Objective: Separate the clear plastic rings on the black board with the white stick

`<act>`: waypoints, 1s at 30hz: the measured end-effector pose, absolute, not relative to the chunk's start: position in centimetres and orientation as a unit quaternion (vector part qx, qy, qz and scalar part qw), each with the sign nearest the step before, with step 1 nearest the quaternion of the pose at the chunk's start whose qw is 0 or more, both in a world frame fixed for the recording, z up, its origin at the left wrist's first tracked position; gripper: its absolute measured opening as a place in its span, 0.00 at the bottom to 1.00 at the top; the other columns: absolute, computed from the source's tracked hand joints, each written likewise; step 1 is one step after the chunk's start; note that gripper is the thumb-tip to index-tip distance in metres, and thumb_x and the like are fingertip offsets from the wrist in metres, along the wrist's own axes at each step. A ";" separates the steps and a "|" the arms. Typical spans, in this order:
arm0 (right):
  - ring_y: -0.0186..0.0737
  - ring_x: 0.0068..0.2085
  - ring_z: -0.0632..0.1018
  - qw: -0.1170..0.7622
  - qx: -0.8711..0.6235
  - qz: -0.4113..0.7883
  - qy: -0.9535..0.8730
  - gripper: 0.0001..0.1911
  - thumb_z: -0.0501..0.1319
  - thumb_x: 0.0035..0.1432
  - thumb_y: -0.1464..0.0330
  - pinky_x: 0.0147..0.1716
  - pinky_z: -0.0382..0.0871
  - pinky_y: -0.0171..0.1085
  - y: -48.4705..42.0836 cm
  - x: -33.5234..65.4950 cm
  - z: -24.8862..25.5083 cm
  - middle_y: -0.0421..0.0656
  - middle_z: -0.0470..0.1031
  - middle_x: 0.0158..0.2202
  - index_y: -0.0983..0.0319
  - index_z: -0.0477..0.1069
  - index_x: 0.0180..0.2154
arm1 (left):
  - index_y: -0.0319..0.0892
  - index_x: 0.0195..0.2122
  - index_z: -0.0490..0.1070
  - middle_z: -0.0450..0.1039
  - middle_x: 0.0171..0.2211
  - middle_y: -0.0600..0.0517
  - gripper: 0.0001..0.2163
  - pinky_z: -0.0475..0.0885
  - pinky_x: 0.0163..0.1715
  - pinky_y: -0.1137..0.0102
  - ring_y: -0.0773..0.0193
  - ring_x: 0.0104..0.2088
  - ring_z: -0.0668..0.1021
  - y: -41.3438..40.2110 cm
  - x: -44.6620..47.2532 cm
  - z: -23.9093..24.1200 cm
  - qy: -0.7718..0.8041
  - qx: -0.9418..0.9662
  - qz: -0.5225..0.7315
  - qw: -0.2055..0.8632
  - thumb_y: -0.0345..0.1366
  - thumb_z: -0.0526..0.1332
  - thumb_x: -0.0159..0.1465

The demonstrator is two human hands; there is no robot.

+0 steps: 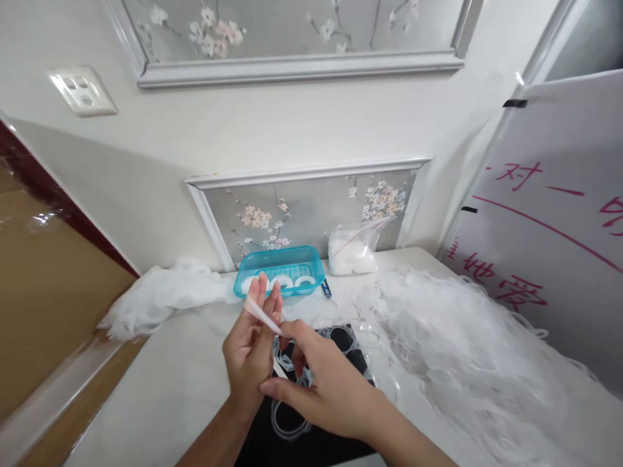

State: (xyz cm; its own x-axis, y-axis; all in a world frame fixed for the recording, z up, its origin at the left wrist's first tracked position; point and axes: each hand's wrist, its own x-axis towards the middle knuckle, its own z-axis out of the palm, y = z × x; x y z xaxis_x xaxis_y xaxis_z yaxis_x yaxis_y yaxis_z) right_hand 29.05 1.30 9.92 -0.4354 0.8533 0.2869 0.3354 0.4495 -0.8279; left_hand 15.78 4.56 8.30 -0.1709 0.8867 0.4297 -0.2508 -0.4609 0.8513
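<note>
A thin white strip (263, 316) runs across the fingers of my left hand (250, 350), whose fingers are curled upward around it. Its lower right end meets the fingertips of my right hand (331, 379), which pinch at it, partly hidden. My right thumb reaches across to the heel of the left hand. A short piece of white strip also shows between the two hands. Beneath them lies a black mat (257, 441) bearing several coiled loops of whitish, translucent cord (287, 418).
Behind my hands stands a blue plastic basket (318, 263) with white rolls inside. A clear bag of white material (353, 253) sits to its right. Piles of white stringy loops lie at right (467, 344) and left (165, 295). The wall (292, 130) closes off the back.
</note>
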 end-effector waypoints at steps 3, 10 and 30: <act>0.43 0.41 0.78 0.381 -0.431 0.351 -0.739 0.31 0.65 0.58 0.59 0.42 0.74 0.44 1.6 29.8 9.8 0.48 0.72 0.53 0.55 0.61 0.61 | 0.57 0.66 0.60 0.52 0.71 0.50 0.27 0.70 0.60 0.64 0.52 0.63 0.70 6.7 15.4 7.7 0.328 0.597 0.633 0.368 0.41 0.64 0.66; 0.54 0.65 0.66 0.425 -0.475 0.331 -0.696 0.45 0.62 0.62 0.54 0.58 0.68 0.56 1.9 32.1 9.7 0.47 0.39 0.73 0.43 0.35 0.70 | 0.40 0.65 0.59 0.67 0.61 0.38 0.25 0.74 0.53 0.58 0.51 0.55 0.76 20.4 12.0 5.7 0.484 0.754 0.338 0.287 0.48 0.55 0.71; 0.57 0.67 0.64 0.358 -0.481 0.321 -0.732 0.44 0.60 0.63 0.53 0.58 0.68 0.59 1.8 34.0 11.0 0.47 0.43 0.73 0.43 0.35 0.70 | 0.40 0.54 0.69 0.71 0.53 0.45 0.15 0.76 0.48 0.57 0.56 0.48 0.77 29.0 11.1 0.3 0.539 0.828 -0.014 0.157 0.41 0.61 0.69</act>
State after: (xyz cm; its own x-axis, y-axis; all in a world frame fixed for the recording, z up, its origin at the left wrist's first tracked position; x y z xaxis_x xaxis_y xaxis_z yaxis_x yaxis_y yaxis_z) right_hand 34.01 1.78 11.04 -0.2795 0.9356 0.2157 0.4749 0.3300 -0.8158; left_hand 11.09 29.03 0.25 0.4189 0.8875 -0.1922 0.8963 -0.3702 0.2441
